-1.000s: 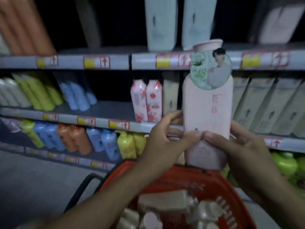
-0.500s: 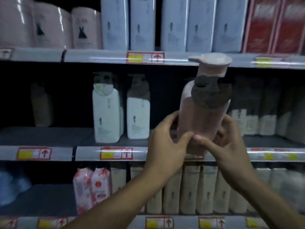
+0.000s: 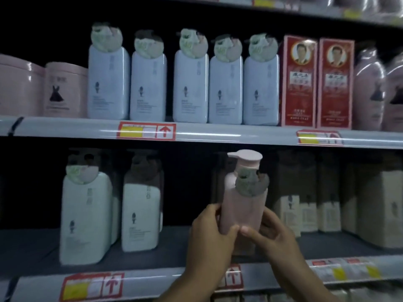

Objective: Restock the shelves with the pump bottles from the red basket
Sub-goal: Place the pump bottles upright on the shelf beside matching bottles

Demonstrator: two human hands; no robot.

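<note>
Pink pump bottle (image 3: 242, 205) stands upright between our hands, left hand (image 3: 209, 234) and right hand (image 3: 274, 236) both clamped around its lower half, just above the shelf (image 3: 152, 253), beside the white bottles (image 3: 85, 216)

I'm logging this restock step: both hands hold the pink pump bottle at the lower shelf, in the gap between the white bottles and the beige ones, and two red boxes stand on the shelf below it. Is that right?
Not quite: the red boxes stand on the shelf above, right of the pale blue bottles, as the head view shows. The rest holds: left hand and right hand grip the pink pump bottle between the white bottles and beige ones.
</note>
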